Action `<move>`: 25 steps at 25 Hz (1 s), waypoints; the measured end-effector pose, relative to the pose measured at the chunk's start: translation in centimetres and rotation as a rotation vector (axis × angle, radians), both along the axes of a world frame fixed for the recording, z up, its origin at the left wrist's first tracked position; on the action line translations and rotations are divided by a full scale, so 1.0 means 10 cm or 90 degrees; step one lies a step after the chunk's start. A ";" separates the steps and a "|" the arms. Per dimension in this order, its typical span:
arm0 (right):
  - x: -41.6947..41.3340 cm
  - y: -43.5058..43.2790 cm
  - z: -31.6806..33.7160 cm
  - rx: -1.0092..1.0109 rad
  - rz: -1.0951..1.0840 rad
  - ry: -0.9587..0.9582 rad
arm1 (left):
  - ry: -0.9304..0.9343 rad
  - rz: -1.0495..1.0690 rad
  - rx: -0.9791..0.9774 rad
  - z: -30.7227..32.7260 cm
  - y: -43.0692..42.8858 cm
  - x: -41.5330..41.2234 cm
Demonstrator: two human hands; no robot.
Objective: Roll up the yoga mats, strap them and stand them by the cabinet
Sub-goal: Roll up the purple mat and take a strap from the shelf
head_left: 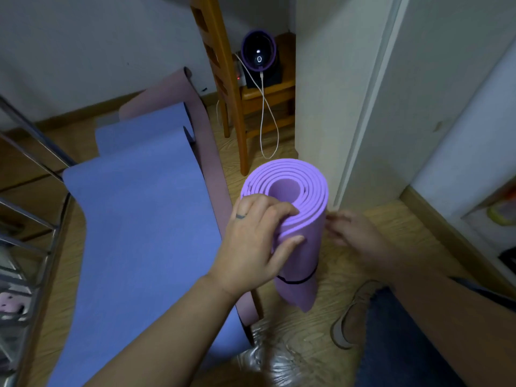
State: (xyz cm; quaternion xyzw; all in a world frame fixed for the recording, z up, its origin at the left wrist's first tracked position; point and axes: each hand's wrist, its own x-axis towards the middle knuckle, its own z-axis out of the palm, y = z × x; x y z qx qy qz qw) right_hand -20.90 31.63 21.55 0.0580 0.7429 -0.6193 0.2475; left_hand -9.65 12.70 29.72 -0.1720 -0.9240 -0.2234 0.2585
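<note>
A rolled light-purple yoga mat [300, 216] stands upright on the wooden floor, with a black strap [298, 280] round its lower part. My left hand [252, 241] grips its top edge, fingers curled over the rim and thumb against the side. To the roll's right, my right hand [351, 233] hovers with relaxed fingers near or lightly touching it. The white cabinet [335, 107] rises just behind the roll. A blue mat [139, 219] lies unrolled on the floor at left, over a pink mat [178, 90] whose far end curls against the wall.
A wooden chair [223, 88] stands behind the mats, carrying a purple device [258, 55] with a white cable hanging down. A metal rack [30, 208] lines the left edge. My shoe [351, 314] and jeans leg are at lower right, beside crinkled plastic [265, 356].
</note>
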 end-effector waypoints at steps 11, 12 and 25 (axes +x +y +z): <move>0.24 0.24 1.71 0.625 0.644 0.773 | -0.137 -0.051 -0.087 0.29 0.00 -0.11; 0.21 0.22 1.73 0.635 0.631 0.799 | -0.112 -0.051 -0.098 0.30 0.00 -0.10; 0.31 0.26 1.37 0.431 0.554 0.673 | 0.028 -0.013 -0.101 -0.04 0.17 0.07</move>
